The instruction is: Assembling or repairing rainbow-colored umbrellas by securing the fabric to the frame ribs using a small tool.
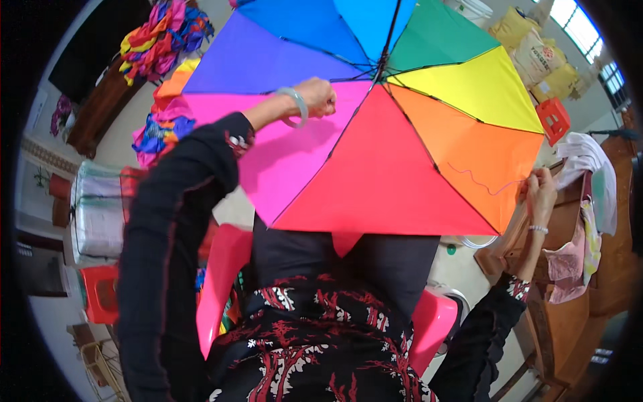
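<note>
A rainbow-coloured umbrella (pixel 375 174) is spread open before me, its inside with dark ribs and shaft facing me. My left hand (pixel 316 97) is closed over the pink panel, close to the hub and the rib between pink and purple. Whatever its fingers grip is hidden. At the outer edge of the orange panel, my right hand (pixel 541 191) is pinched shut on a thin purple thread (pixel 492 193). The thread trails in a loose wave across the orange cloth. A needle, if any, is too small to make out.
Bundles of multicoloured cloth (pixel 161 40) lie at the far left. A wrapped bale (pixel 97 211) and a red stool (pixel 100 295) stand at left. Wooden furniture (pixel 569 321) draped with cloths is at right. Sacks (pixel 536 57) and another red stool (pixel 553 120) are farther back.
</note>
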Available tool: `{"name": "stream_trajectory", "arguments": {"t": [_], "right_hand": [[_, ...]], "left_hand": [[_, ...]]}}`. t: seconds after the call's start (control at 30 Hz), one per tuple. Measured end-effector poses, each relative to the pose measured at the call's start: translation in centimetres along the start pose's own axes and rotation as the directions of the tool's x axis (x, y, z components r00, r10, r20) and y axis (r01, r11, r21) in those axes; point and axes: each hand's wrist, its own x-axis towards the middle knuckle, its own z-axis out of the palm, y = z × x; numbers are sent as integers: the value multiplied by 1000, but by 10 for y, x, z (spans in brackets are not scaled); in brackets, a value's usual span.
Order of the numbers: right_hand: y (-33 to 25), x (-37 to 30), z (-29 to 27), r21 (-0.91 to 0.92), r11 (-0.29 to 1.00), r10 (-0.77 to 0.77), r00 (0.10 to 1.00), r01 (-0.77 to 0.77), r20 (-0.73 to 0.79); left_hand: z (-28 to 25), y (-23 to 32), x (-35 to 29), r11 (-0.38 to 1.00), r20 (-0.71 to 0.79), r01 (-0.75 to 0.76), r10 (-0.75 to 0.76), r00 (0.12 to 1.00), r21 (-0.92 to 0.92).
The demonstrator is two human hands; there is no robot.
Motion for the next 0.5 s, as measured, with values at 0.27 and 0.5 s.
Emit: {"name": "stream_trajectory", "arguments": {"t": [0.27, 0.5], "right_hand": [[-7, -5, 0, 334, 927, 177, 984, -172, 16], [-13, -7, 6, -12, 1000, 28, 999, -28, 16]], "left_hand": [[73, 8, 73, 925, -110, 294, -327, 939, -240], [94, 2, 74, 747, -94, 374, -500, 861, -550]]}}
